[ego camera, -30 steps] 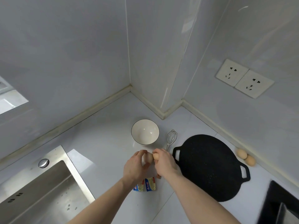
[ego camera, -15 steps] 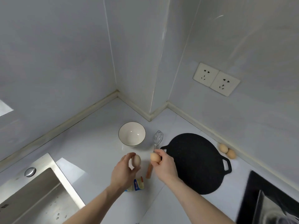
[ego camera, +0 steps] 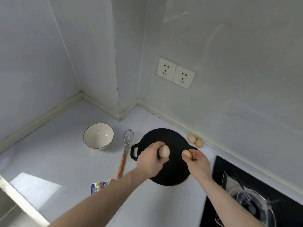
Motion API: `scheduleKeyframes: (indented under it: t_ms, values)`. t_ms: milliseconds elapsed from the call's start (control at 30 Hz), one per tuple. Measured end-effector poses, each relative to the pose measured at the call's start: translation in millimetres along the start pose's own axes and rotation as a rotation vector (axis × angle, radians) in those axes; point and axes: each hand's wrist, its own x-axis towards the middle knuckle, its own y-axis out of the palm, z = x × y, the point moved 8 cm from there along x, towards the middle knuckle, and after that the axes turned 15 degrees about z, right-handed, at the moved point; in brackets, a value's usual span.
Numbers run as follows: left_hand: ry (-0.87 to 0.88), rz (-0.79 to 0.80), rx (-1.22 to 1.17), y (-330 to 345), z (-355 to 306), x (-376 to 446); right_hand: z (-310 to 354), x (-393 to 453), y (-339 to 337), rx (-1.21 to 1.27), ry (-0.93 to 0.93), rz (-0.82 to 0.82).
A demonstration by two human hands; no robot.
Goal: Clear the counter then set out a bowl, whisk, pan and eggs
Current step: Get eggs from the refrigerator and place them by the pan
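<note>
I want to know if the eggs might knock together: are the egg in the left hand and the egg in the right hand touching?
Apart. The head view shows dark pan between the left hand's egg and the right hand's egg.

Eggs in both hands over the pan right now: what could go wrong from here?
1. The left hand and right hand each pinch an egg, the left egg and right egg, above the black pan; a slip could crack one.
2. The two eggs by the wall lie loose on the flat counter; more set beside them may knock them rolling.
3. The foil packet remains, so clearing looks unfinished.
</note>
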Motion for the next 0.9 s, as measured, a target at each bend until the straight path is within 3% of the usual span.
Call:
scheduleKeyframes:
  t_ms: [400,900]
  values:
    - [0.056,0.271,0.223,117.3,-65.5,116.5,-89.6,51.7,-91.4,-0.051,0.229,-0.166]
    - [0.1,0.328,0.412,182.9,-91.7,188.3,-122.9,101.2,-108.9,-0.106,0.241,-0.145]
